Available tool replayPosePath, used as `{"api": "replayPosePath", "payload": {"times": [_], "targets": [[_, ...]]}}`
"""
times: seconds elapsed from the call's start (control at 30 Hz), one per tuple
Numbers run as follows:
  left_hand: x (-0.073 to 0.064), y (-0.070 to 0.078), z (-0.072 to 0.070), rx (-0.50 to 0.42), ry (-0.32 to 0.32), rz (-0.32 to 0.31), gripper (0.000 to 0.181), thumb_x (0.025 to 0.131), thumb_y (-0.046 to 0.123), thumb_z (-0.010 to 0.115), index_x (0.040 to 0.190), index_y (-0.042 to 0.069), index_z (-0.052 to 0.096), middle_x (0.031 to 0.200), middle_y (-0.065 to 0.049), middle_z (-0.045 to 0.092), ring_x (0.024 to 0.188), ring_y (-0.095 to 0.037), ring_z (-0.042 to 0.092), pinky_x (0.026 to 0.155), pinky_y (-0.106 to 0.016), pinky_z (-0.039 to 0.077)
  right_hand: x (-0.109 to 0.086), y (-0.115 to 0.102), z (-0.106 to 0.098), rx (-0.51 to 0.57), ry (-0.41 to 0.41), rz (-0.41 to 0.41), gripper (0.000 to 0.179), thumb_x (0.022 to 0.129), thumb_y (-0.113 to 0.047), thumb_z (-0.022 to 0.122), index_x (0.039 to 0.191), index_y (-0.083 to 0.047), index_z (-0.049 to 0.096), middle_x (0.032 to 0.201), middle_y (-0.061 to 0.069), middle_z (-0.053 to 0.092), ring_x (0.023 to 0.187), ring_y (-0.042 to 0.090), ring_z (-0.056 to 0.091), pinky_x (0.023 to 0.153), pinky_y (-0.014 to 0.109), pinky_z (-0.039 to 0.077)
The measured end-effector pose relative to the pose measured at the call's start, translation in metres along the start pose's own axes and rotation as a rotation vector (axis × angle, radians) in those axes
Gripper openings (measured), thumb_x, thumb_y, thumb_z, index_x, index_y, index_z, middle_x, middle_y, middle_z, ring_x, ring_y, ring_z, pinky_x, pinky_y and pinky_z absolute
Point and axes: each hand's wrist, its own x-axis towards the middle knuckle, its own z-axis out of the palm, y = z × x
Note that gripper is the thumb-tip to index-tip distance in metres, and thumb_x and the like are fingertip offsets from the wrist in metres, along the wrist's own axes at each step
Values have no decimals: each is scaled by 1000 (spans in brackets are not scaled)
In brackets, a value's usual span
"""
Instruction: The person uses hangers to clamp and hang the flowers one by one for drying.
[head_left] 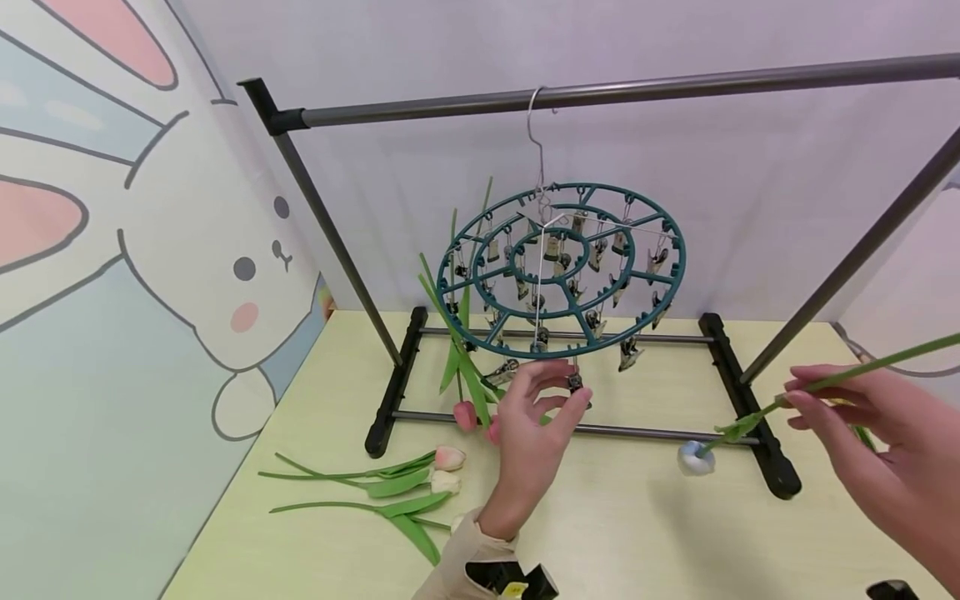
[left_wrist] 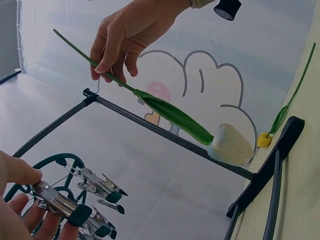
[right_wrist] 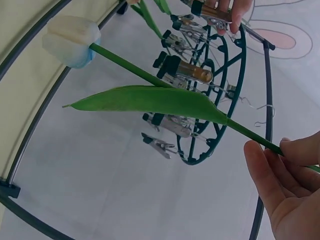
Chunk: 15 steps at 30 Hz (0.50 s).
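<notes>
While pinching clip (left_wrist: 62,201) in left hand (head_left: 534,425), unhung tulip (right_wrist: 150,100) in right hand (head_left: 907,481): apparently hung pink tulips (head_left: 465,415), not loose tulips (head_left: 405,485) toward seven o'clock.

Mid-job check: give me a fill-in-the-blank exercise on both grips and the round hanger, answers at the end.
1. The right grip holds the white-and-blue cup-shaped tulip by its green ____.
2. The left grip pinches a silver metal ____ with dark tips.
3. The round teal plastic hanger has ____ concentric rings.
4. Its silver metal hook hangs over the dark metal stand's ____ bar.

Missing words: stem; clip; three; top.
</notes>
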Motion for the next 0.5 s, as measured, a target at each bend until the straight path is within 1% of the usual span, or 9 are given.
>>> {"api": "replayPosePath", "payload": {"times": [0.13,0.2,0.27,0.37,0.4,0.47,0.5], "targets": [[0,0,1,3,-2,-2,31,85,6,69,114,2,56,111,-10,62,100,-27,58,80,-34,54,2,-12,3,-76,-18,25,34,80,15,65,112,3,63,102,-20,60,79,-16,58,78,1,42],[0,0,1,4,1,-3,31,86,6,69,114,2,57,111,-10,62,100,-26,58,80,-35,54,4,-16,7,-70,2,-1,31,78,14,68,107,3,65,100,-14,62,77,-15,59,77,2,43],[0,0,1,7,6,2,30,86,7,69,113,2,57,111,-10,61,100,-26,58,80,-36,54,6,-18,12,-49,14,-29,29,75,14,70,102,3,67,97,-10,64,75,-13,60,75,3,45],[0,-1,1,12,12,12,29,86,7,69,113,3,57,111,-9,61,100,-26,58,80,-37,54,9,-20,22,15,33,-99,26,73,15,71,97,5,68,95,-4,66,72,-7,63,72,7,48],[0,-1,1,12,12,16,29,86,7,69,112,3,58,111,-9,62,100,-26,58,80,-37,55,9,-21,25,23,29,-110,27,73,15,71,97,5,68,95,-5,66,72,-6,63,71,7,49],[0,0,1,12,11,20,29,86,7,69,113,3,58,112,-8,62,101,-25,58,81,-38,54,11,-22,30,57,33,-143,26,74,13,71,98,4,68,94,-1,68,72,-4,64,71,8,50],[0,0,1,11,11,23,29,86,7,69,113,3,58,112,-8,62,101,-25,58,81,-38,54,12,-23,32,63,27,-146,27,73,13,71,98,3,68,94,0,68,72,-4,64,70,8,50]]}}
